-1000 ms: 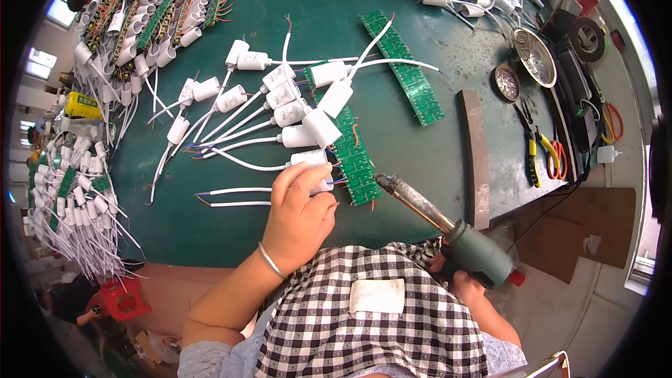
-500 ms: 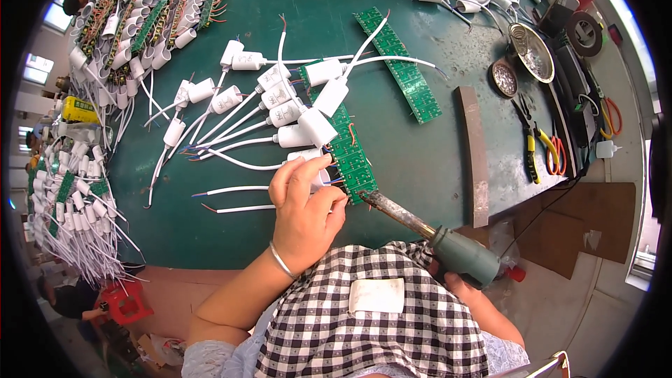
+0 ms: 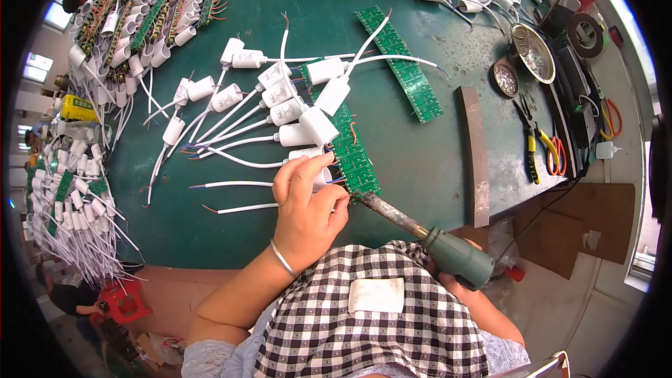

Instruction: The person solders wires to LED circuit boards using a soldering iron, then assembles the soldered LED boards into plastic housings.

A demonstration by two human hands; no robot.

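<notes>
My left hand [image 3: 308, 199] is closed, thumb and fingers curled by the left edge of a green circuit board [image 3: 352, 147]. A white cable [image 3: 245, 208] runs under its palm, apparently to a wired cap mostly hidden by the hand. Beside the fingertips, another white cap [image 3: 322, 176] has thin wires reaching the board. From the right, a soldering iron [image 3: 455, 255] with a dark green handle points its blackened tip at the board's near left corner, touching or almost touching. Its handle is in my right hand [image 3: 458, 285], partly covered by the tool. Several cabled caps [image 3: 285, 112] lie along the board's left side.
A second circuit board [image 3: 402, 66] lies farther back. At right are a brown bar [image 3: 474, 157], a metal bowl [image 3: 533, 52], a small round dish [image 3: 504, 77], pliers [image 3: 530, 150] and orange-handled scissors [image 3: 556, 156]. Assembled caps and boards [image 3: 140, 21] pile up at left.
The soldering iron has shifted slightly left, its tip moving onto the board's near left corner. The board has moved a little to the right, and my left hand stays nearly in place.
</notes>
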